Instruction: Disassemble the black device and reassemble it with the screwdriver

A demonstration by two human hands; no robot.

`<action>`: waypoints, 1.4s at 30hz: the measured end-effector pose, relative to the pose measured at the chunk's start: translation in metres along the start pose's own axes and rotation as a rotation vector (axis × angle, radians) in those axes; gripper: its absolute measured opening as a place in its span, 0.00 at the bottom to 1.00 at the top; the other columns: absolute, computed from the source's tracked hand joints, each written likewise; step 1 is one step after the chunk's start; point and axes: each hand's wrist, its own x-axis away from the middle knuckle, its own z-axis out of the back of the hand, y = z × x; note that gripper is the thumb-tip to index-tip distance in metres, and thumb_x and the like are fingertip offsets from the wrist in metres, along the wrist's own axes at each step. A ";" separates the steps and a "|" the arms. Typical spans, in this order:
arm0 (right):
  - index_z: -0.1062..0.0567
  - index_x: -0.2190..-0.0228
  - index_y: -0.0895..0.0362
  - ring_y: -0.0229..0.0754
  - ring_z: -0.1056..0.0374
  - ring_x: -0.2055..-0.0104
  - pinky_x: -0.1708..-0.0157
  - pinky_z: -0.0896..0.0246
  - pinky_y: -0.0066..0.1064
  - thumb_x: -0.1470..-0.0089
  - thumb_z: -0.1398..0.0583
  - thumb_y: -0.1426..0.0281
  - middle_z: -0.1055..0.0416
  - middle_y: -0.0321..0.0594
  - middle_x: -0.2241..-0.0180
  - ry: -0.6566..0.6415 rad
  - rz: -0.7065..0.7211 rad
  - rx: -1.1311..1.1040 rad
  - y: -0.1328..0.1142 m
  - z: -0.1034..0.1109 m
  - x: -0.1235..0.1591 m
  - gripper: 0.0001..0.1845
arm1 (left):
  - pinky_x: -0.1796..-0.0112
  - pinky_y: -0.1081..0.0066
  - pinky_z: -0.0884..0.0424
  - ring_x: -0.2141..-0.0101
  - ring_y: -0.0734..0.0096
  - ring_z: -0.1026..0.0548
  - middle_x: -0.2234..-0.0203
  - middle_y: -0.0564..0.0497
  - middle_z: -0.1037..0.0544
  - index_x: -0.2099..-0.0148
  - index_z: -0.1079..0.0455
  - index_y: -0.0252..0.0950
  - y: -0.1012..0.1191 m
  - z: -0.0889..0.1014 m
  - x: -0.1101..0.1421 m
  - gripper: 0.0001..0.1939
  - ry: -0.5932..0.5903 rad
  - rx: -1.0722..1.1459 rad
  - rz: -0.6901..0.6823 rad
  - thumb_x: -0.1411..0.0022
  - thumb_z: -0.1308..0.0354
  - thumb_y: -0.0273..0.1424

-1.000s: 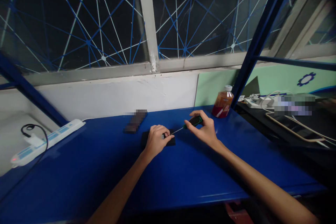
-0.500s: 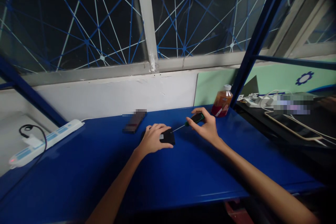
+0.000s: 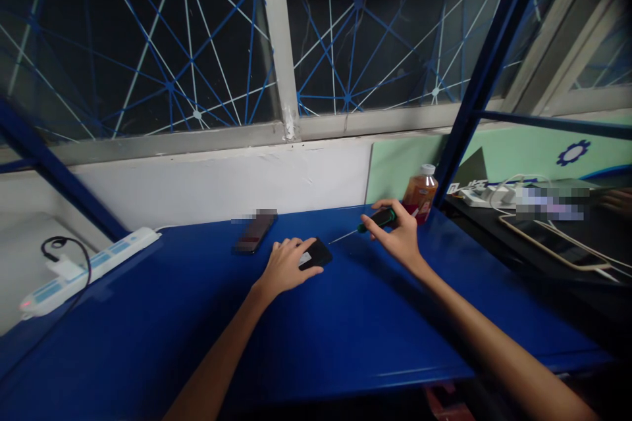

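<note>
My left hand grips a flat black rectangular device with a pale label, lying on the blue table. Its fingers and thumb hold the near and far edges, and part of the device is hidden under the palm. In my right hand is a screwdriver with a dark green and black handle. The thin shaft slants down to the left, and its tip is just off the device's right corner. Beyond my left hand lies a dark smartphone.
A bottle of reddish drink stands behind my right hand. At the left is a white power strip with a plugged-in black cable. On the black table to the right lie another phone and white cables. Blue frame posts rise on both sides.
The screwdriver has moved right with my right hand, its tip leaving the device's surface. My left hand has turned the device slightly, lifting its far right corner away from me.
</note>
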 end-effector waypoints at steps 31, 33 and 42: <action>0.31 0.65 0.53 0.36 0.33 0.82 0.80 0.35 0.28 0.51 0.35 0.62 0.30 0.32 0.79 -0.008 0.016 0.081 0.001 0.003 -0.001 0.13 | 0.45 0.39 0.45 0.35 0.40 0.54 0.32 0.51 0.58 0.34 0.53 0.60 -0.020 0.015 0.007 0.51 -0.243 -0.064 -0.158 0.54 0.51 0.10; 0.31 0.66 0.53 0.36 0.32 0.82 0.81 0.35 0.28 0.51 0.35 0.63 0.30 0.31 0.79 -0.010 0.004 0.064 0.001 0.003 -0.001 0.13 | 0.44 0.36 0.51 0.35 0.40 0.57 0.31 0.52 0.60 0.35 0.49 0.58 -0.012 0.012 0.008 0.52 -0.295 -0.070 -0.193 0.57 0.49 0.10; 0.31 0.66 0.53 0.38 0.33 0.85 0.84 0.38 0.28 0.52 0.35 0.61 0.32 0.29 0.83 0.019 -0.018 0.010 0.002 0.006 -0.005 0.14 | 0.42 0.35 0.60 0.37 0.40 0.48 0.43 0.43 0.34 0.42 0.36 0.43 -0.007 0.020 0.008 0.39 -0.191 -0.004 -0.243 0.60 0.42 0.22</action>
